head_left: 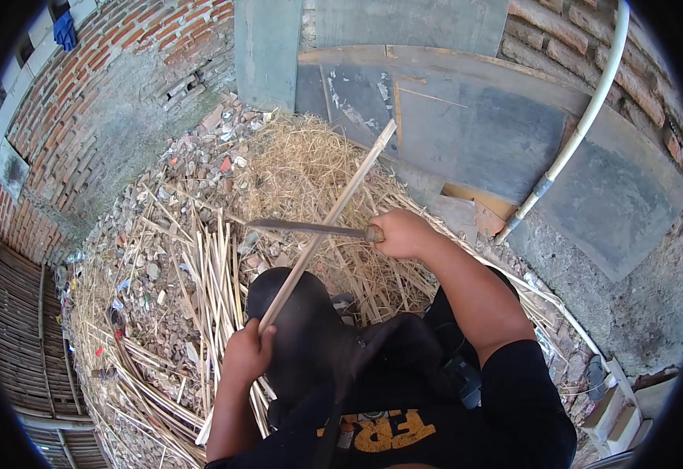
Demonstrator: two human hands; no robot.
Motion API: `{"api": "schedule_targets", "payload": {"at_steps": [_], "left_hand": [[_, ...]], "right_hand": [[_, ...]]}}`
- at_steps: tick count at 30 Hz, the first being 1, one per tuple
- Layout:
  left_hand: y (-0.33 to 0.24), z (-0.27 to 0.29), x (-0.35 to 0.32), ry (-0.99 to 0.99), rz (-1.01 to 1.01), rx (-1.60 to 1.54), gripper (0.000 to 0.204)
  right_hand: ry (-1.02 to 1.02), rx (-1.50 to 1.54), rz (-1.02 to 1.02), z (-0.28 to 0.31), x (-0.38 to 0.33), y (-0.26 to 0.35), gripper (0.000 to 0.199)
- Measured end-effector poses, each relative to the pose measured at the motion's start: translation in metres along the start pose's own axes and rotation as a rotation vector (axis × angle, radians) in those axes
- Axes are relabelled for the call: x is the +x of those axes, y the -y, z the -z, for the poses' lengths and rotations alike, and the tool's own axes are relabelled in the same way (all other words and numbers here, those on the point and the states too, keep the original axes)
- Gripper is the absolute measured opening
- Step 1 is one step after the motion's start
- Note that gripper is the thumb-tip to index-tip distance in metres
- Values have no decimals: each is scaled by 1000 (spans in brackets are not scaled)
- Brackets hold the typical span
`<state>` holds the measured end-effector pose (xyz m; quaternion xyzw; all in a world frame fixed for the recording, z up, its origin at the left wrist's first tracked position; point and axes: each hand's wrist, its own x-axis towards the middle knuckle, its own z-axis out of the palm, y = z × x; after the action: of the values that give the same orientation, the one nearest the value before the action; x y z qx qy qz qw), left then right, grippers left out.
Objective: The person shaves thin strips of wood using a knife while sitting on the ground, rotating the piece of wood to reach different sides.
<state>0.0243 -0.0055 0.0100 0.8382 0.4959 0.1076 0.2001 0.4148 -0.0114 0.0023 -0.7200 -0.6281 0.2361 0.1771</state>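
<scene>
My left hand [246, 356] is closed around the lower end of a long pale bamboo strip [351, 187], which slants up and to the right over my dark-clad knee. My right hand [404, 233] grips the short wooden handle of a machete [291, 227]. Its dark blade points left and crosses the strip about midway; whether the edge bites into it I cannot tell. Beneath and beyond the strip lies a heap of thin, curly shavings [298, 160]. Left of my knee, many split strips [212, 289] lie in a loose pile.
Rubble and broken brick [154, 270] cover the ground. A brick wall [115, 102] rises at the far left, with a slatted bamboo panel [25, 313] nearer. Grey boards [474, 117] lean at the back right beside a pale pipe [591, 117]. A wooden box [613, 418] stands at the lower right.
</scene>
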Motion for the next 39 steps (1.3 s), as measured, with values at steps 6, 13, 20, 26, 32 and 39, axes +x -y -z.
{"api": "schedule_targets", "payload": {"at_steps": [6,13,20,26,32,39], "left_hand": [[3,-3,-4,11,17,-7,35],[-3,7,3,48,48,50,36],[-2,3,3,37,21,27,34],[2,-1,1,-5,-15,8,33],[8,-3,2,-17,-24,-11,34],[8,1,3,6,-31,-15,36]], "right_hand": [[73,68,10,0,16,-20,24],[-134,126,-195,-1,26,-57,36],[56,-94,18,-8,2,-2,31],[20,-23,74,-10,9,-17,25],[7,35,17,-3,9,-19,28],[-49,0,81,1,2,-17,31]]}}
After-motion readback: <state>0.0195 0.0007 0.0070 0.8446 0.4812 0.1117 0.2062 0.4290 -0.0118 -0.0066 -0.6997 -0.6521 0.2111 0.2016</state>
